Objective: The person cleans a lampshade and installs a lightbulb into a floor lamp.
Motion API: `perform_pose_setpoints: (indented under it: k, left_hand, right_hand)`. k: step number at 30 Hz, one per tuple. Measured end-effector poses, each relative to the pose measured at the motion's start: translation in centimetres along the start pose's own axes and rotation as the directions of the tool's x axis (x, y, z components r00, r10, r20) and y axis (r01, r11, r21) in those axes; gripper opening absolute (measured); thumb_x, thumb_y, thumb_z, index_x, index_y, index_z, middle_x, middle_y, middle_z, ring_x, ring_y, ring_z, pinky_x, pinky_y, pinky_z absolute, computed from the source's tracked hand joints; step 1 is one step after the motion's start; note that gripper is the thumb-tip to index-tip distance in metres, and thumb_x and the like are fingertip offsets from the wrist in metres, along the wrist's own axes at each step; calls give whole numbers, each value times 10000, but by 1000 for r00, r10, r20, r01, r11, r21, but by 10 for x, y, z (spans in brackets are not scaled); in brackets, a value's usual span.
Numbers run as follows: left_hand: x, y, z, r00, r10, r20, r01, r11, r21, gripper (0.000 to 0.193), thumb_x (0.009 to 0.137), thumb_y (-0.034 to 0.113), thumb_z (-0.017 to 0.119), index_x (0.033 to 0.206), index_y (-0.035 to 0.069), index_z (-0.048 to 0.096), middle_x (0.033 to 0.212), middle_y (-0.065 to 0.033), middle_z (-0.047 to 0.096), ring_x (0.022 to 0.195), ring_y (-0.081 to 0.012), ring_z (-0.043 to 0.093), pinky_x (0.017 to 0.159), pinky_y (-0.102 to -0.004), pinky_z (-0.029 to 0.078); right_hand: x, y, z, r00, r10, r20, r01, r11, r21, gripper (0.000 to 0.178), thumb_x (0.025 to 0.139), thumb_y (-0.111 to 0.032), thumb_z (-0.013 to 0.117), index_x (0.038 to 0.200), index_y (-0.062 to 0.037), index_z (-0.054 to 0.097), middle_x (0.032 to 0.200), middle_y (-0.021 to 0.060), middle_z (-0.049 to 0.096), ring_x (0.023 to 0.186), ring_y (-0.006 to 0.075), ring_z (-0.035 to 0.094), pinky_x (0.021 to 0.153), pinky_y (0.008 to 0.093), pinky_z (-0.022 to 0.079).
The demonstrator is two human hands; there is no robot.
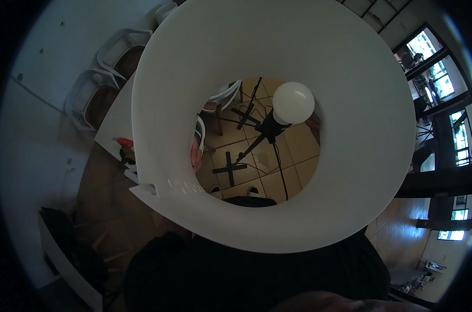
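A large white lampshade, wide at the top and narrower below, fills the middle of the view. Its overlapping seam shows at the lower left, with a row of small slits beside it. Through the bottom opening I see a round white bulb in a black socket on a black stand. My left hand shows only its fingers at the left of the lower rim, holding the shade. On the opposite side, beside the bulb, part of my right hand grips the rim. The shade hides the rest of both hands.
White chairs with brown seats stand by the wall at left. A white table carries a red object. The stand's crossed black feet and cables lie on the tiled floor. Windows are at right.
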State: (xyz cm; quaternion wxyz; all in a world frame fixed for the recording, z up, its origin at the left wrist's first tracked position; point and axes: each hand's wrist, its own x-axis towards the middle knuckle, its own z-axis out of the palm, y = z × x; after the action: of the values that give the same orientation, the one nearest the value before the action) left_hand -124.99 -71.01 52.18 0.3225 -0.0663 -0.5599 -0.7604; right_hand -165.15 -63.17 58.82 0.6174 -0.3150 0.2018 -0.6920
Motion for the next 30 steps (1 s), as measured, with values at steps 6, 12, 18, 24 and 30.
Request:
perform_pose_setpoints:
  k: [6, 12, 18, 24, 30]
  left_hand:
    - [14, -12, -40, 899, -88, 430, 242, 917, -318, 497, 988, 435, 473, 1159, -30, 516, 879, -171, 568, 746, -317, 584, 651, -441, 508]
    - [16, 7, -45, 775, -133, 618, 458, 792, -405, 494, 1017, 359, 525, 1175, -106, 472, 1072, -243, 550, 1025, -420, 615, 878, -540, 530]
    - [-6, -3, -22, 897, -174, 407, 364, 814, -453, 481, 1014, 394, 518, 1078, -82, 480, 982, -256, 563, 905, -394, 643, 728, -465, 572]
    - [-35, -30, 13, 756, -51, -653, -253, 897, -363, 385, 1000, 372, 562, 1119, 6, 557, 895, -101, 607, 776, -176, 645, 704, -330, 556]
    - [16, 0, 75, 724, 318, -612, -37, 904, 426, 460, 995, 364, 599, 1287, 15, 533, 1130, -70, 647, 966, -157, 647, 806, -322, 544]
  right_hand:
    - [-1, 1, 1, 1000, 10, -15, -11, 999, -47, 616, 993, -436, 499, 1393, 28, 432, 1277, 218, 551, 713, 135, 463, 565, 212, 401]
    - [-3, -3, 0, 999, 8, -33, -12, 995, -98, 614, 994, -436, 499, 1396, 24, 434, 1288, 216, 551, 716, 135, 467, 570, 212, 406]
    - [-4, -7, 3, 999, 24, -47, -30, 989, -146, 612, 994, -436, 499, 1399, 19, 436, 1299, 215, 550, 718, 136, 472, 576, 213, 412]
    - [-16, 3, 2, 995, 57, -87, -70, 986, -151, 610, 995, -436, 498, 1401, 16, 437, 1308, 214, 550, 721, 136, 476, 581, 213, 416]
    - [-40, 29, -77, 996, 92, 15, -93, 994, 65, 629, 1026, -481, 424, 1445, -13, 420, 1397, 205, 525, 1220, 308, 584, 992, 431, 518]
